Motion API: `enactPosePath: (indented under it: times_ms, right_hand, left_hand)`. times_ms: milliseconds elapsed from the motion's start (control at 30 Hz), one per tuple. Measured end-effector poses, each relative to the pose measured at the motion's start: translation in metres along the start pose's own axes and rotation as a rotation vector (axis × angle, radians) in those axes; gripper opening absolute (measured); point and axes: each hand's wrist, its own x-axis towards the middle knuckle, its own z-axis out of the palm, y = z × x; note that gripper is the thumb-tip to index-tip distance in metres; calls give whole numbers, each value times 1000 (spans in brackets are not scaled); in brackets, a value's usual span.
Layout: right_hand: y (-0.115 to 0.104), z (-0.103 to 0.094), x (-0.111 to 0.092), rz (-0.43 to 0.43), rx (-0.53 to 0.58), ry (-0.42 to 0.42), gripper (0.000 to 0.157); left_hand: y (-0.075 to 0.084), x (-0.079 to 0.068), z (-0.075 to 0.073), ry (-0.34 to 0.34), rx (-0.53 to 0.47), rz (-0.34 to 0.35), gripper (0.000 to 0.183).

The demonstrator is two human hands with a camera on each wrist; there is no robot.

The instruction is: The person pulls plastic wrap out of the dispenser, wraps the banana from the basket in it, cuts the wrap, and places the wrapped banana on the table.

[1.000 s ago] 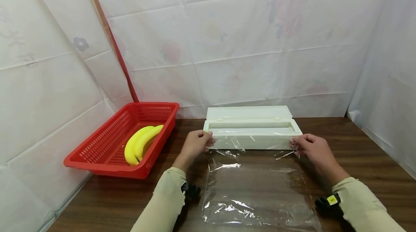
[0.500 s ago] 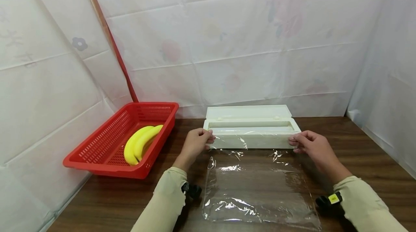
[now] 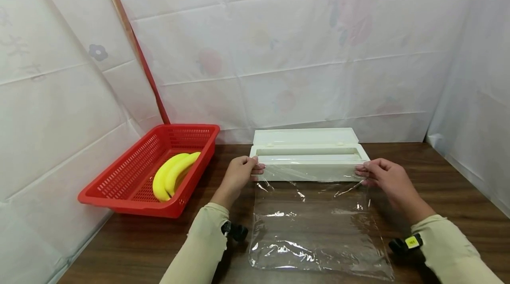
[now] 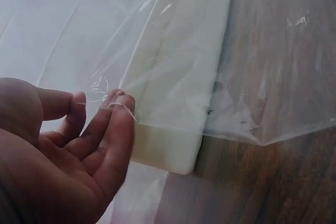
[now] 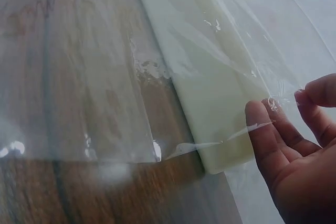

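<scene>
A sheet of clear cling film point(image 3: 311, 231) stretches from the front of a white dispenser box point(image 3: 303, 147) toward me over the table. The box's lid point(image 3: 307, 136) is tipped back, and a pale roll point(image 3: 307, 158) shows inside. My left hand point(image 3: 237, 178) pinches the film's left edge at the box's left end. In the left wrist view, wrinkled film gathers at the left fingertips point(image 4: 124, 100). At the box's right end, my right hand point(image 3: 389, 183) pinches the opposite edge. The right wrist view shows the film bunched by the right fingertips point(image 5: 255, 109).
To the left stands a red plastic basket point(image 3: 119, 204) with yellow bananas point(image 3: 175, 175) in it. White sheeting point(image 3: 279, 67) hangs behind and at both sides. The tabletop point(image 3: 430, 178) is dark wood.
Both hands stay almost in place at the box. Creases and glints in the film between them have shifted slightly.
</scene>
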Motion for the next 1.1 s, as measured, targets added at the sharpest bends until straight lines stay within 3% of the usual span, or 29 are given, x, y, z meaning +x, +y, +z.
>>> enactPosePath:
  times_ms: [200, 467, 667, 867, 1100]
  right_hand:
    - [-4, 0, 0, 41, -93, 2, 30]
    - [-8, -2, 1, 71, 37, -62, 26]
    - [-13, -2, 2, 102, -56, -52, 26]
    - [-13, -2, 0, 56, -114, -50, 31]
    - [-11, -1, 0, -7, -88, -42, 33]
  left_hand:
    - [2, -1, -2, -10, 48, -5, 30]
    - [5, -3, -2, -14, 89, 5, 29]
    - [10, -5, -3, -41, 122, -4, 29]
    - [11, -5, -3, -62, 120, -17, 29]
    - [8, -2, -6, -69, 45, -38, 29]
